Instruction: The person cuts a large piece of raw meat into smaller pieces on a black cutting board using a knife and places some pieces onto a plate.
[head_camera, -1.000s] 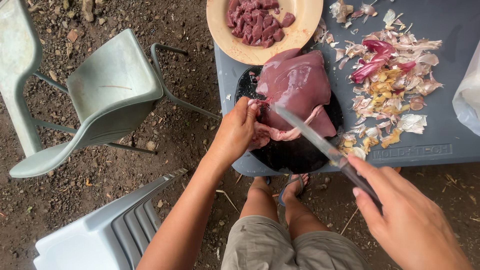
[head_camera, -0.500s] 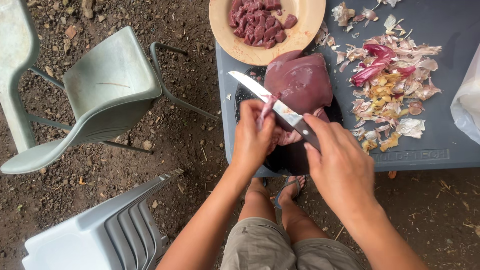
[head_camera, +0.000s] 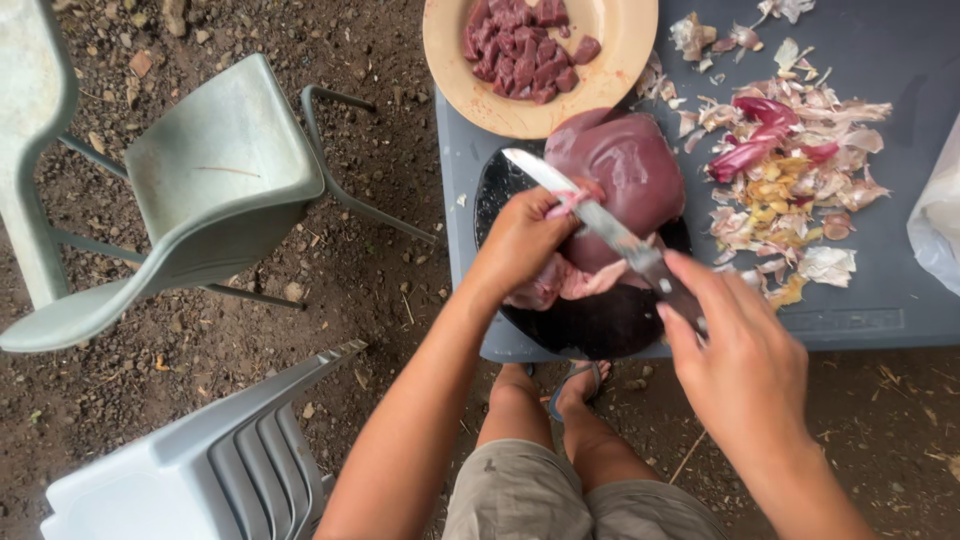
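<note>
My left hand (head_camera: 522, 240) pinches a pale pink strip of membrane (head_camera: 566, 203) pulled up from a large dark red liver (head_camera: 630, 175), which lies on a round black board (head_camera: 600, 325) at the near edge of a grey table (head_camera: 880, 290). My right hand (head_camera: 745, 365) is closed around the handle of a knife (head_camera: 600, 222), its blade laid across the strip beside my left fingers. Behind the liver sits a tan plate (head_camera: 610, 85) of diced meat (head_camera: 525, 50). Onion and garlic skins (head_camera: 790, 180) lie scattered to the right.
</note>
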